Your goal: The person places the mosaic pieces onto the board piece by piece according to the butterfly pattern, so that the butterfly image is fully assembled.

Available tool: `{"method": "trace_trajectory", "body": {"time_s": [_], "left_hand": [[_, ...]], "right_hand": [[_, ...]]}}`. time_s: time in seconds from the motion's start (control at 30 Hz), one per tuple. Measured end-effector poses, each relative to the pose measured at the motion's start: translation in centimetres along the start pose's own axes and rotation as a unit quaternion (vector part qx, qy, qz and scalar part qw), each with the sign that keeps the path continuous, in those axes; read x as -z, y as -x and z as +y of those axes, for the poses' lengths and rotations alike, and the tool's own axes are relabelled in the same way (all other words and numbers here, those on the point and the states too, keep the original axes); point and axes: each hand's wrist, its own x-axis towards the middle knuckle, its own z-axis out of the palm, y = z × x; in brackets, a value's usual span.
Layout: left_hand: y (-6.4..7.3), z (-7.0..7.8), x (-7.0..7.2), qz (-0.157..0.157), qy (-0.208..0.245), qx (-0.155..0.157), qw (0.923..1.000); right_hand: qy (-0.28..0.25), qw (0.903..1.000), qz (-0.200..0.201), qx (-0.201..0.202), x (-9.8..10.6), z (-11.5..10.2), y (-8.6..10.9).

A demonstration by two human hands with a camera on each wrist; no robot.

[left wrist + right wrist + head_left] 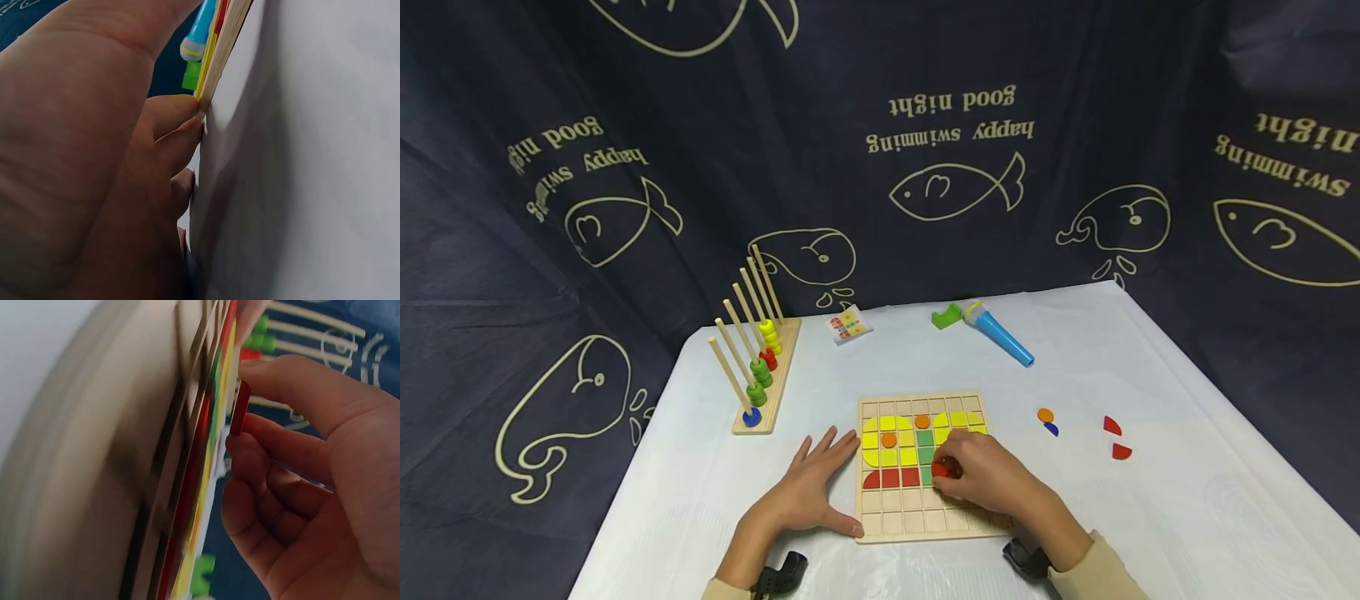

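A square wooden grid board [910,525] lies on the white table, its cells partly filled with flat yellow, red, green and orange pieces. My left hand [816,487] rests on the table with fingers spread, thumb and fingertips touching the board's left edge. Over the board's middle, my right hand [988,471] pinches a small flat red piece [241,411] between thumb and fingers. That piece is held just above the board surface in the right wrist view; its full outline is hidden. Part of the board's right side is covered by the right hand.
Left of the board stands a wooden peg rack [781,379] with coloured beads. Behind lie a small picture box [848,325], a green block [947,316] and a blue toy microphone [1007,340]. To the right are an orange disc [1045,414], a blue piece [1052,429] and two red pieces [1122,452].
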Motion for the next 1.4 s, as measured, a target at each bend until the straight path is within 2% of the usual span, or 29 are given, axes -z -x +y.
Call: {"method": "trace_trajectory", "body": {"time_s": [0.2, 0.5, 0.73, 0.9, 1.03, 1.23, 1.4], "left_hand": [[0.1, 0.0, 0.1, -0.003, -0.006, -0.007, 1.0], [0.3, -0.1, 0.3, -0.003, -0.018, -0.016, 0.9997], [0.2, -0.3, 0.4, -0.005, -0.022, -0.013, 0.9997], [0.3, -0.3, 0.3, 0.003, -0.016, -0.022, 0.9996], [0.3, -0.2, 0.3, 0.002, -0.014, -0.02, 0.9997], [0.2, -0.2, 0.2, 0.006, -0.008, -0.026, 0.9996], [0.1, -0.3, 0.0, 0.005, -0.013, -0.023, 0.9997]], "right_hand": [[0.004, 0.9997, -0.017, 0.019, -1.6, -2.7, -1.3], [0.003, 0.9989, -0.035, 0.03, -3.7, -5.4, -2.4], [0.039, 0.9973, -0.021, 0.059, -4.5, -6.9, -3.2], [0.073, 0.9924, 0.002, 0.099, -5.2, -7.4, -3.5], [0.084, 0.99, 0.012, 0.113, -5.5, -7.3, -3.5], [0.087, 0.9897, 0.029, 0.11, -5.5, -7.0, -3.3], [0.07, 0.9937, 0.006, 0.087, -4.8, -6.8, -2.9]]}}
